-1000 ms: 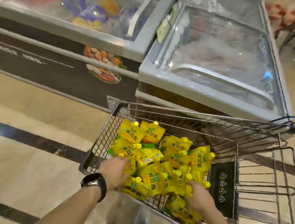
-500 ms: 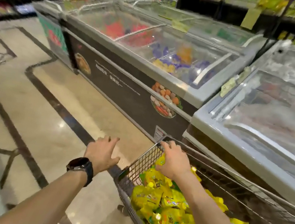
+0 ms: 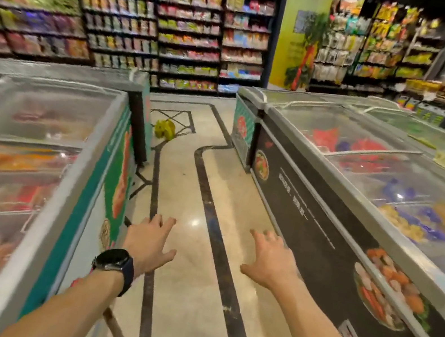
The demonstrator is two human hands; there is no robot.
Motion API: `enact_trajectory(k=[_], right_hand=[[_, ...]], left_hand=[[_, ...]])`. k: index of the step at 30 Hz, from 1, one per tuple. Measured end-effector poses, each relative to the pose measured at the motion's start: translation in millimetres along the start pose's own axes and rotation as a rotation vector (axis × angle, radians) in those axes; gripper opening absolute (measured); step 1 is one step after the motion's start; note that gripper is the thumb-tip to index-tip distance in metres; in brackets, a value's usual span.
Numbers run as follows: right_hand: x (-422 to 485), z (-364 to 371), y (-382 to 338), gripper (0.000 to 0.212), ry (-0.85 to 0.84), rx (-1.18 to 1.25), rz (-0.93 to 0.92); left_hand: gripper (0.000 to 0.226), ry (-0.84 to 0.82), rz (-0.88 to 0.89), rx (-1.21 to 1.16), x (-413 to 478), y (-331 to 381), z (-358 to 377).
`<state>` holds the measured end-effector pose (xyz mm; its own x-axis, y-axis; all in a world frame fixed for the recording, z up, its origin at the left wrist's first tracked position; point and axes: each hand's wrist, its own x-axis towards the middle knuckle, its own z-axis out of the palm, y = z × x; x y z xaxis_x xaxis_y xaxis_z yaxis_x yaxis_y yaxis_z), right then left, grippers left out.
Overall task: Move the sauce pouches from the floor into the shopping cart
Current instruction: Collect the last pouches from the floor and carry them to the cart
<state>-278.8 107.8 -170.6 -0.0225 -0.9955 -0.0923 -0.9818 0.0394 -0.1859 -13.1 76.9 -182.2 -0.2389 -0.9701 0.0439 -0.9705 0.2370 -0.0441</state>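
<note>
Left grip [image 3: 150, 240] and right grip [image 3: 270, 258] both released, empty, fingers spread. Sauce pouches [image 3: 165, 128]: yellow heap on the floor [image 3: 189, 281] well ahead, beside the far end of the left freezers [image 3: 93, 151]; shopping cart not in view. That heap's left to fetch.

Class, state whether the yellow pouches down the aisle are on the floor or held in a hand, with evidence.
On the floor. The yellow pouches lie heaped beside a freezer; the left hand and right hand hold nothing.

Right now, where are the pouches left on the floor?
Head view, left of centre, far down the aisle: the yellow pouches lie on the floor beside the far end of the left freezer row.
</note>
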Motion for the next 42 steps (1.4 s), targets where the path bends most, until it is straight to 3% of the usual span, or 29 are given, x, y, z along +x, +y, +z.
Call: enact_trajectory(k=[9,19,31,42], right_hand=[[133.0,1.0,-95.2,0.083,-0.003,-0.02,-0.064],[288.4,8.1,-111.7,0.083,-0.066,-0.013,-0.042],[591.0,-28.1,-103.0,0.083,-0.061,-0.019,-0.136],[833.6,-50.1,-152.0,0.077,-0.085,-0.052,-0.189]], left_hand=[[0.073,-0.002,-0.081,-0.034,91.7,-104.8,10.9],[0.069,-0.007,-0.108,-0.029,226.8,-152.0,23.3],[0.068,-0.027,-0.228,0.001,501.2,-210.6,13.7],[0.073,-0.021,-0.24,-0.015,734.5,-287.2,37.3]])
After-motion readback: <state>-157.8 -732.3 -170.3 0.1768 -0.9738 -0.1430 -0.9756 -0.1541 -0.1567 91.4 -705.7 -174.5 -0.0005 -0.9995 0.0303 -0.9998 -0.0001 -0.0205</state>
